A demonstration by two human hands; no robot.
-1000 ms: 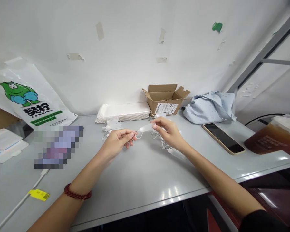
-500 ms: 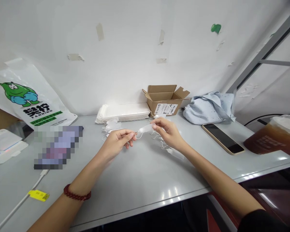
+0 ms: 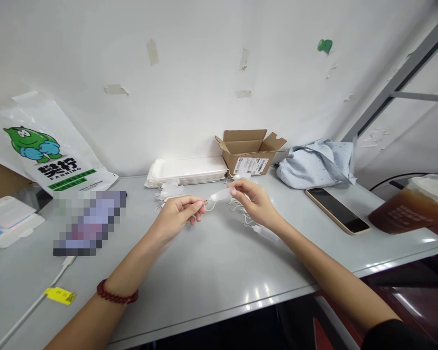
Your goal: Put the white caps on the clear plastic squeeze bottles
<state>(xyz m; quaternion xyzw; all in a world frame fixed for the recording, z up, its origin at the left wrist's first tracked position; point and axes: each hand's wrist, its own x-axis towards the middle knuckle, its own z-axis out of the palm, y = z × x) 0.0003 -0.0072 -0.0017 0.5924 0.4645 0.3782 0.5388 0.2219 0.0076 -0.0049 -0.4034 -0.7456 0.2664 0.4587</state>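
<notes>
Held between both hands above the table is a small translucent white tube (image 3: 222, 195) with a white string loop (image 3: 210, 208) hanging beneath its narrow end. My right hand (image 3: 253, 198) pinches the tube's right end between thumb and fingers. At the narrow end, my left hand (image 3: 184, 210) is closed on a thin dark pin-like piece, most of it hidden by the fingers. Similar tubes with strings (image 3: 170, 190) lie in a pile behind my left hand. More of them, one plainly visible tube (image 3: 265, 232) among them, lie under and beside my right hand.
A stack of white flat packs (image 3: 190, 168) and an opened cardboard box (image 3: 248, 155) stand by the wall. To the right are a light blue cloth (image 3: 316, 165), a phone (image 3: 336, 210) and a drink cup (image 3: 412, 206). A blurred-out device (image 3: 91, 223) with a cable lies left.
The view has shifted very slightly. Both hands keep the same hold on the tube and the pin-like piece, with no other visible movement.
</notes>
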